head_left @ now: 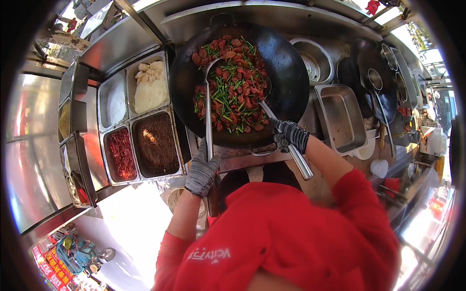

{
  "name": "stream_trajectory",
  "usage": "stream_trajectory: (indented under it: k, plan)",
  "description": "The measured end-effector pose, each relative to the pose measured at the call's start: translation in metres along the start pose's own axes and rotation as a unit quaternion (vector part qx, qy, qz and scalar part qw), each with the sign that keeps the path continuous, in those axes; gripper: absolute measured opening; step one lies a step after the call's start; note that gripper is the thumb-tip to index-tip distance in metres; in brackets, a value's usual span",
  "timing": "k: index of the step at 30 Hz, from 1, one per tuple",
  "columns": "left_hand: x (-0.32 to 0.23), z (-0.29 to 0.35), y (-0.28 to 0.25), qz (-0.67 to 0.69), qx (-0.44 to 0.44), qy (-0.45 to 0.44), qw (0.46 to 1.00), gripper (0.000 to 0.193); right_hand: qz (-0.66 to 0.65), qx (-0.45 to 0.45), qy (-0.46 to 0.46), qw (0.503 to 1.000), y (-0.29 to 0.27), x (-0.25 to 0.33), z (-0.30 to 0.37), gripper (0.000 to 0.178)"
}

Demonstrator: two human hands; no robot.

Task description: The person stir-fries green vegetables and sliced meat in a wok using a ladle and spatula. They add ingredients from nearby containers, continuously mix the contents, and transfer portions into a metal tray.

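Left fingers and right fingers clasping metal utensils, food centred, wok bare rightward (room there).

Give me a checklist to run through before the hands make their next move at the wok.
1. Left hand gripping its long metal utensil: ok.
2. Right hand gripping the second metal utensil: ok.
3. Both hands gloved: ok, grey knit on each.
4. Meat and green pieces inside the wok: ok, heaped around its middle.
5. Meat cooked through: cannot tell from colour alone.
6. Heat under the wok: cannot tell, its underside is hidden.
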State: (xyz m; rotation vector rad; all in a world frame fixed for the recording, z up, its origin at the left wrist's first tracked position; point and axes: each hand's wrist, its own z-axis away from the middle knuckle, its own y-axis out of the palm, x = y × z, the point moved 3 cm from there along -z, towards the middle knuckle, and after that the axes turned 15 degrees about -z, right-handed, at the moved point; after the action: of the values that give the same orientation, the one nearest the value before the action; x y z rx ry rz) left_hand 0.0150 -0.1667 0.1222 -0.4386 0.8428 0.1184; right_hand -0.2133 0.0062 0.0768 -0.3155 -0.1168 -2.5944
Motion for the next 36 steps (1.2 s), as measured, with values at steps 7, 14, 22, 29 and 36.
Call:
stream_trajectory:
  k: [7, 14, 22, 29, 36]
  plan:
    - [-0.021, 0.023, -0.006, -0.249, -0.074, 0.059, 0.964, 0.069, -0.144, 0.151, -0.060, 0.976, 0.014, -0.007, -0.001, 0.035]
    - [-0.027, 0.044, -0.029, -0.299, -0.145, 0.050, 0.942, 0.066, -0.178, 0.174, -0.079, 0.965, -0.011, -0.039, 0.019, 0.034]
    - [-0.028, 0.047, -0.031, 0.277, -0.027, -0.001, 0.960, 0.065, -0.163, 0.194, -0.125, 0.959, -0.022, -0.051, 0.021, 0.034]
    - [-0.042, 0.068, 0.010, 0.320, -0.041, -0.025, 0.946, 0.069, -0.106, 0.208, -0.179, 0.956, -0.050, -0.052, 0.030, 0.033]
    - [-0.060, 0.085, 0.055, 0.337, -0.031, -0.021, 0.941, 0.062, -0.045, 0.204, -0.190, 0.959, -0.081, -0.042, 0.060, 0.034]
